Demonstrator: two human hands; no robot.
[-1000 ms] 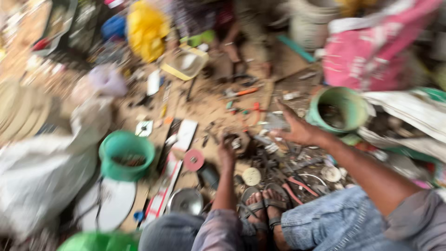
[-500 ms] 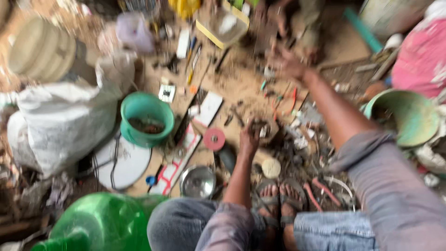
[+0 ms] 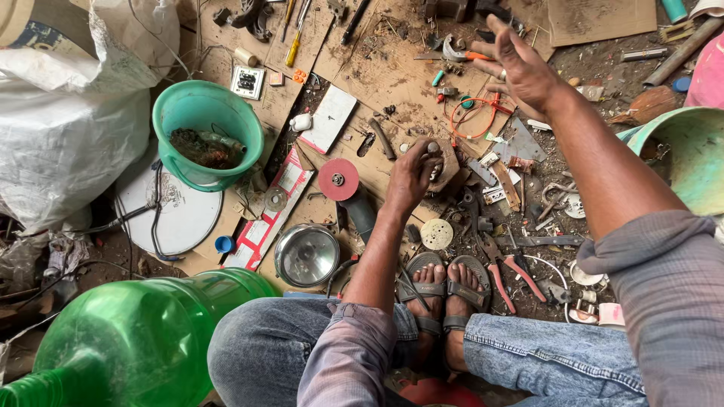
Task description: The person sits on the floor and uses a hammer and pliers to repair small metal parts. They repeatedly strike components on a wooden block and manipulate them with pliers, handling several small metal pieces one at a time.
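My left hand [image 3: 413, 175] is shut on a small dark metal part [image 3: 433, 148] and rests on a brown block among scrap on the cardboard-covered floor. My right hand [image 3: 520, 66] hovers open farther away, fingers spread, above an orange wire loop [image 3: 473, 117] and small scrap pieces; it holds nothing. An angle grinder with a red disc [image 3: 338, 179] lies just left of my left hand. My sandalled feet [image 3: 445, 283] sit near the bottom, with red-handled pliers [image 3: 504, 268] beside them.
A teal bucket of scrap [image 3: 205, 132] stands at the left, beside a white sack [image 3: 68, 113]. A round headlamp [image 3: 306, 255] and a white disc [image 3: 172, 211] lie nearer me. A green plastic jug [image 3: 143, 339] fills the bottom left; a green basin [image 3: 690, 154] sits right.
The view has swung downward and steadied. My right hand has lifted off the scrap and reached farther out, fingers open. My left hand stays at the same spot.
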